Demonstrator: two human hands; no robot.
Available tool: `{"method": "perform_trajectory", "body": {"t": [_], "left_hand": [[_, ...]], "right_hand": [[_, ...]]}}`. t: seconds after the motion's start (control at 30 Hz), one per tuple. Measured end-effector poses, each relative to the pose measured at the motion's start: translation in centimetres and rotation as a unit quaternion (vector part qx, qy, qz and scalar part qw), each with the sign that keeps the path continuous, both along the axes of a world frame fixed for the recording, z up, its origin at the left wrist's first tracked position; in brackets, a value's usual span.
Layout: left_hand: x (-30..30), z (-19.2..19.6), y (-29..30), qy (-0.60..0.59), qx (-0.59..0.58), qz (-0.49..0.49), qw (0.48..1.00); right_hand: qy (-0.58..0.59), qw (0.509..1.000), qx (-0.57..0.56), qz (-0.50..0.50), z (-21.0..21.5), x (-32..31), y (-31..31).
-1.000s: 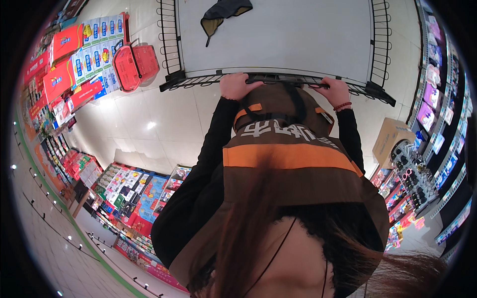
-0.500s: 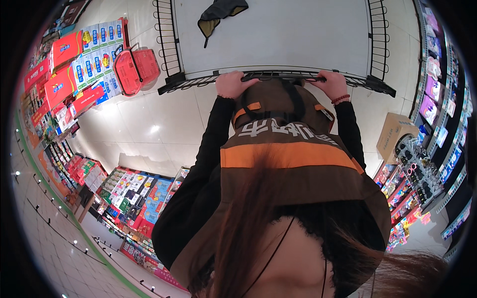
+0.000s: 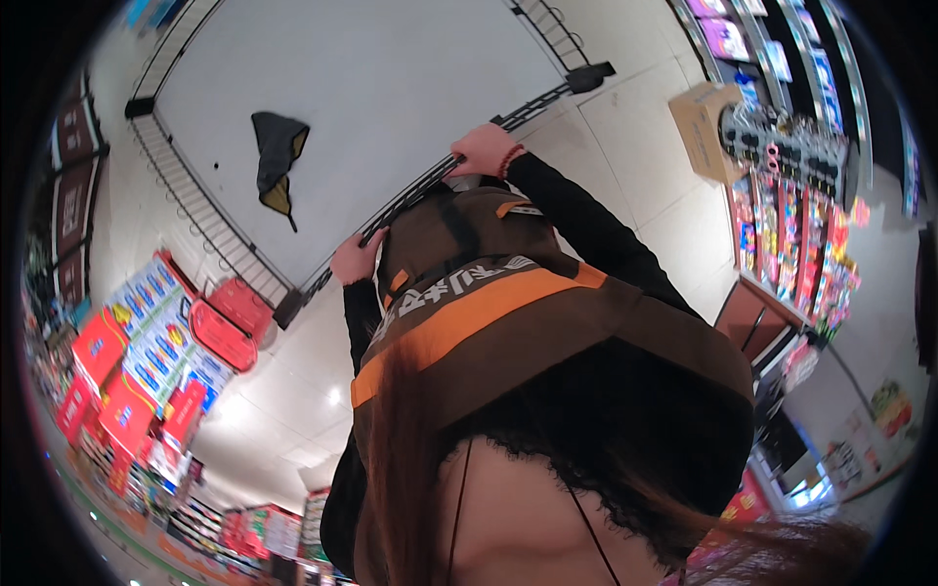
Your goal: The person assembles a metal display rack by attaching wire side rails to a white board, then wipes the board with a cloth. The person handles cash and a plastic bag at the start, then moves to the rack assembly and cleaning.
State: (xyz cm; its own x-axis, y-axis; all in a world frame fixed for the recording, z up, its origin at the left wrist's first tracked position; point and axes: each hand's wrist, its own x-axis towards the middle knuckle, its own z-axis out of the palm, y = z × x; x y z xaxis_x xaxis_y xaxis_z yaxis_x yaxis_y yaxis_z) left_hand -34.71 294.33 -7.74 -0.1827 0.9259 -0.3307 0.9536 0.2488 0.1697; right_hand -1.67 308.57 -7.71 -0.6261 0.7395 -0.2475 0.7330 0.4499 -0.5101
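A broad white bin floor (image 3: 371,88) lies ahead of me, bordered by a black wire rail (image 3: 532,105) with dark corner pieces. My left hand (image 3: 357,258) is closed around the near side of that rail, close to its left corner. Farther right along the same bar, my right hand (image 3: 486,153) grips it too, with a red beaded bracelet at the wrist. On the white surface lies a crumpled dark grey cloth (image 3: 278,156) with a yellowish-brown underside, touched by neither hand. My brown and orange vest (image 3: 469,313) comes right up to the rail.
Left of the bin's near corner stands a red shopping basket (image 3: 228,322), beside stacked red and white boxes (image 3: 147,342). To the right are a cardboard box (image 3: 702,132), a rack of what look like sunglasses (image 3: 787,146) and stocked shelves (image 3: 728,39). Pale tiles (image 3: 635,137) cover the floor.
The whole view has turned counterclockwise, so the rail now slants up to the right. Basket and cloth appear lower and farther left. Both hands still hold the rail.
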Motion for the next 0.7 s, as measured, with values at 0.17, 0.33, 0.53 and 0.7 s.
{"method": "perform_trajectory", "body": {"t": [0.17,0.33,0.53,0.7], "left_hand": [[-0.1,1.4,-0.4,0.032,0.011,-0.009,0.999],[-0.1,1.7,-0.6,0.036,-0.014,-0.026,0.999],[0.0,1.5,-0.7,0.037,-0.016,-0.025,0.999],[0.0,1.6,-0.9,0.029,-0.021,-0.022,0.999]], "right_hand": [[0.042,0.999,-0.006,-0.032,1.1,0.4,-0.6],[0.033,0.999,-0.013,-0.033,1.6,0.8,-1.3],[0.044,0.998,-0.012,-0.042,1.1,0.7,-1.6],[0.039,0.998,-0.017,-0.053,1.0,1.0,-2.2]]}}
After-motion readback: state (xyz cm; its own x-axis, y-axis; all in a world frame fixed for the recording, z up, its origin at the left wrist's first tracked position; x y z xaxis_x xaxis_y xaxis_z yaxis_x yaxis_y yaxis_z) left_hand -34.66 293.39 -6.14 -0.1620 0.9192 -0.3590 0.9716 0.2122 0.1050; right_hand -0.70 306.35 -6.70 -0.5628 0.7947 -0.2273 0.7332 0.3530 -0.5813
